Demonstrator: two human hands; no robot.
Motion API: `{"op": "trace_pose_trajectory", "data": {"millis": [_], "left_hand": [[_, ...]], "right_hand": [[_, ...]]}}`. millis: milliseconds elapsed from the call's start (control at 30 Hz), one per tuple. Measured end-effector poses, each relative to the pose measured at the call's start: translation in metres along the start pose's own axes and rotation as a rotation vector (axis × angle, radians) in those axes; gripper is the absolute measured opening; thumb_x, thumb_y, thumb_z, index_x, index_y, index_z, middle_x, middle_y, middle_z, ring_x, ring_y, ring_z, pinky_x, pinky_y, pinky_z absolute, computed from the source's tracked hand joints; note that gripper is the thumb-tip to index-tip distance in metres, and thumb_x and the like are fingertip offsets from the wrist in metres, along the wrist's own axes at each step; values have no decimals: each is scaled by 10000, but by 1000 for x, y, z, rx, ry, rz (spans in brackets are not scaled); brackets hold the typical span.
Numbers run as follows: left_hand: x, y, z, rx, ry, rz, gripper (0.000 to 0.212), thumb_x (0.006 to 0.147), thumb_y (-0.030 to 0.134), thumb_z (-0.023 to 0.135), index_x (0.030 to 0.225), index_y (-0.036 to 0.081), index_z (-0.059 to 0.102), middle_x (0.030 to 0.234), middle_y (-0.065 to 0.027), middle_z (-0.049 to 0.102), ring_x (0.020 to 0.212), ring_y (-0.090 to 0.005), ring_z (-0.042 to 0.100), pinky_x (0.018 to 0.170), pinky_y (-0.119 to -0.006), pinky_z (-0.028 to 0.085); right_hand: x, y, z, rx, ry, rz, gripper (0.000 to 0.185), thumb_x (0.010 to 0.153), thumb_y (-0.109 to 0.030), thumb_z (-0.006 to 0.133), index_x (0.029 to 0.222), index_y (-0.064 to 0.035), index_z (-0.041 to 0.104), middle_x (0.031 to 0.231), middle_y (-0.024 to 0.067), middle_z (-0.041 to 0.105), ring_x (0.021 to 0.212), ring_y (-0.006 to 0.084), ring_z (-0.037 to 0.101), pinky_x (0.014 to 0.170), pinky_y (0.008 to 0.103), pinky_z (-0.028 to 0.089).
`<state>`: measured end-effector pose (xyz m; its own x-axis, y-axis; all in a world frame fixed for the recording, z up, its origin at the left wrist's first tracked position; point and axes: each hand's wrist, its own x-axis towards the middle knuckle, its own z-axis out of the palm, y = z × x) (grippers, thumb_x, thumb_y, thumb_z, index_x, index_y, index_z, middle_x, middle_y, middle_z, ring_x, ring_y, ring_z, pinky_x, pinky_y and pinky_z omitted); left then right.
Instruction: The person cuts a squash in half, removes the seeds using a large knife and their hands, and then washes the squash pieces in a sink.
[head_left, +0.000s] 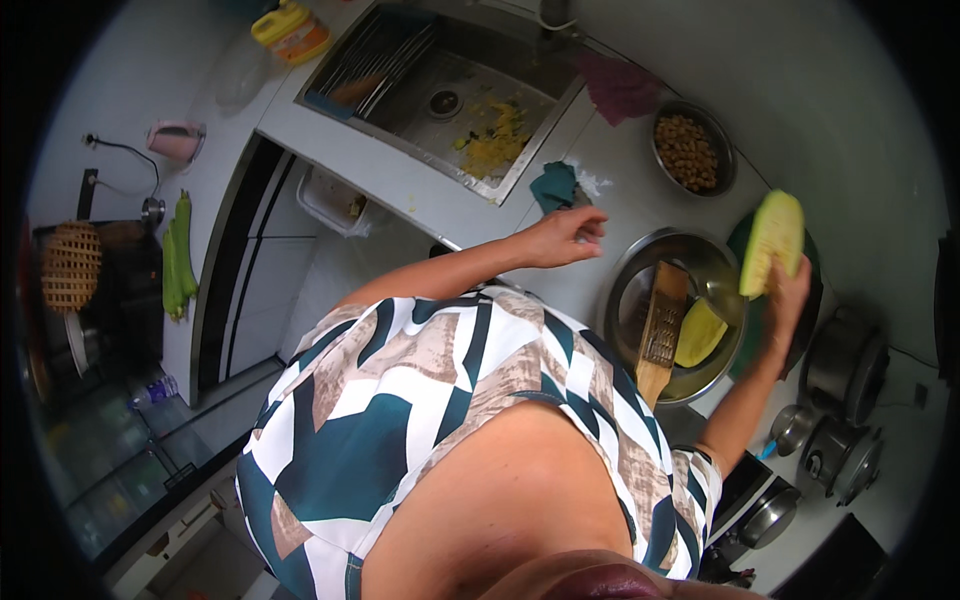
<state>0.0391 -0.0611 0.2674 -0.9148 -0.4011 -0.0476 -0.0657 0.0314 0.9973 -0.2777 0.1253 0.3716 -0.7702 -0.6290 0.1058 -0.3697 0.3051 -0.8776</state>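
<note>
My right hand (792, 292) grips a pale green piece of squash (776, 236) by its lower end, its scooped cut face showing. A dark green tray or basin (752, 341) lies below it, partly hidden. My left hand (568, 236) hovers over the counter with fingers loosely curled, nothing visible between them. Close to it is a crumpled teal cloth (553, 186). Between my hands stands a steel bowl (616, 281). A wooden-framed grater (661, 330) leans in the bowl beside another piece of squash (699, 334).
Yellow scraps (495, 142) lie in the steel sink (420, 127). A bowl of brown pieces (686, 152) sits near the wall, beside a maroon cloth (619, 86). Pots (844, 367) line the right side. Long green vegetables (178, 259) rest on the left counter.
</note>
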Motion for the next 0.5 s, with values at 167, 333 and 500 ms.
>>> {"op": "trace_pose_trajectory", "data": {"millis": [167, 333, 500], "left_hand": [[-3, 36, -15, -675, 31, -128, 723, 751, 126, 636, 1296, 49, 168, 1185, -178, 410, 1083, -226, 464, 799, -357, 479], [3, -20, -16, -1053, 480, -185, 417, 710, 0, 592, 1100, -37, 448, 1010, -174, 555, 902, -268, 580, 770, -375, 508], [-47, -53, -46, -1108, 772, -285, 418, 722, 53, 583, 1109, -32, 447, 1001, -136, 547, 925, -255, 557, 819, -374, 468]], "right_hand": [[-38, -54, 164, 81, -475, 141, 454, 721, -185, 612, 1079, 32, 436, 920, 109, 563, 757, 147, 557, 593, 268, 456], [-48, -10, 223, 194, -766, 39, 414, 751, -214, 627, 1054, 17, 463, 951, 119, 567, 820, 169, 577, 673, 272, 479], [-25, 128, 193, 92, -744, 478, 180, 850, -189, 497, 912, -21, 511, 803, 60, 579, 729, 147, 590, 624, 248, 481]]}}
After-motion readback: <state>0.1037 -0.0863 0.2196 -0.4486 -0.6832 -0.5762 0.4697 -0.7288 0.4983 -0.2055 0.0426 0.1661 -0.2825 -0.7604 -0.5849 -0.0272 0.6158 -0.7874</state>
